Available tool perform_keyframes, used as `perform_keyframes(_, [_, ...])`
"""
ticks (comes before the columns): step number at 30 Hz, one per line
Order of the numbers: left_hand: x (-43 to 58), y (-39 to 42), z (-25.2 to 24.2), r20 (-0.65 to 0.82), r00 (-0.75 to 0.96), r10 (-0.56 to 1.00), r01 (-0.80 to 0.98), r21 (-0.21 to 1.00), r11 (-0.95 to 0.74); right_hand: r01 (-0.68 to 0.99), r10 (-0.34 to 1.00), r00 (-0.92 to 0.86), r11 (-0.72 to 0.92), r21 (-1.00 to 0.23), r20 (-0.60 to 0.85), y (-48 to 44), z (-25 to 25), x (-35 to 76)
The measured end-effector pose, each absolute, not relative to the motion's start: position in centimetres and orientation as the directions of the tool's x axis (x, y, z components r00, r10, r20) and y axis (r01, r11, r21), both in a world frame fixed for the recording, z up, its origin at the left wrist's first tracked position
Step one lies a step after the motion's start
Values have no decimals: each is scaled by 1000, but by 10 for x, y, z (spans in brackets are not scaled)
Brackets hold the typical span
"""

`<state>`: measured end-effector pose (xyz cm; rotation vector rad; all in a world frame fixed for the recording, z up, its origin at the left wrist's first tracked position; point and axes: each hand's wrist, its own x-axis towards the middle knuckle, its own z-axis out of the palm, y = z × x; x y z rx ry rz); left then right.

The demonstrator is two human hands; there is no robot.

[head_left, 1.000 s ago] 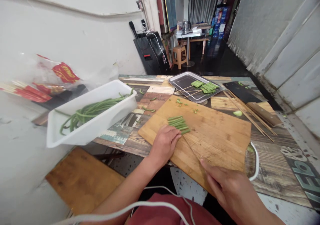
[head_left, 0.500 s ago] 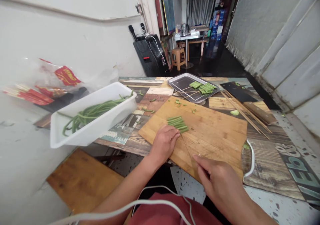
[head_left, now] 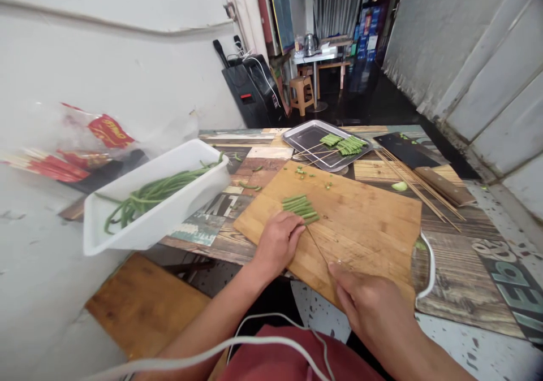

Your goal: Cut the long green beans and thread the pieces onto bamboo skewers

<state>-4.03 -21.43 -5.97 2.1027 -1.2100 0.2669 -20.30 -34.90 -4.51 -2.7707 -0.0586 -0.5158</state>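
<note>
A row of cut green bean pieces (head_left: 300,207) lies side by side on the wooden cutting board (head_left: 365,217). My left hand (head_left: 280,241) presses its closed fingers on the near end of the row. Pinched in my right hand (head_left: 360,290) is a thin wooden skewer (head_left: 317,244), whose far end reaches the beans by my left fingertips. Behind the board, a metal tray (head_left: 305,135) holds skewered bean pieces (head_left: 351,144). Long uncut beans (head_left: 155,195) fill part of the white bin (head_left: 182,214) at left.
Right of the tray lie a cleaver (head_left: 407,150) with a wooden handle and several loose skewers (head_left: 413,183). Bagged red-wrapped skewers (head_left: 55,166) are at far left. A white cable (head_left: 237,342) crosses my lap. A stool (head_left: 302,94) stands farther back.
The view has shifted slightly. Both hands keep nearly the same pose at the beans, with the skewer still between them.
</note>
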Motion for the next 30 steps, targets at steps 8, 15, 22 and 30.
perform_keyframes(8, [-40,-215,-59,474,549,-688,-821,462,-336,33,-89,959,-908,-418,270,-344,-42,-194])
perform_keyframes(15, [-43,-213,-62,595,568,-569,-818,485,-310,41,-95,943,-918,-395,318,-344,-41,-192])
perform_keyframes(22, [-32,-217,-57,504,704,-501,-710,529,-465,83,-74,917,-926,-368,392,-346,-48,-195])
perform_keyframes(30, [-31,-220,-57,458,699,-549,-712,519,-474,98,-65,899,-934,-343,433,-346,-48,-196])
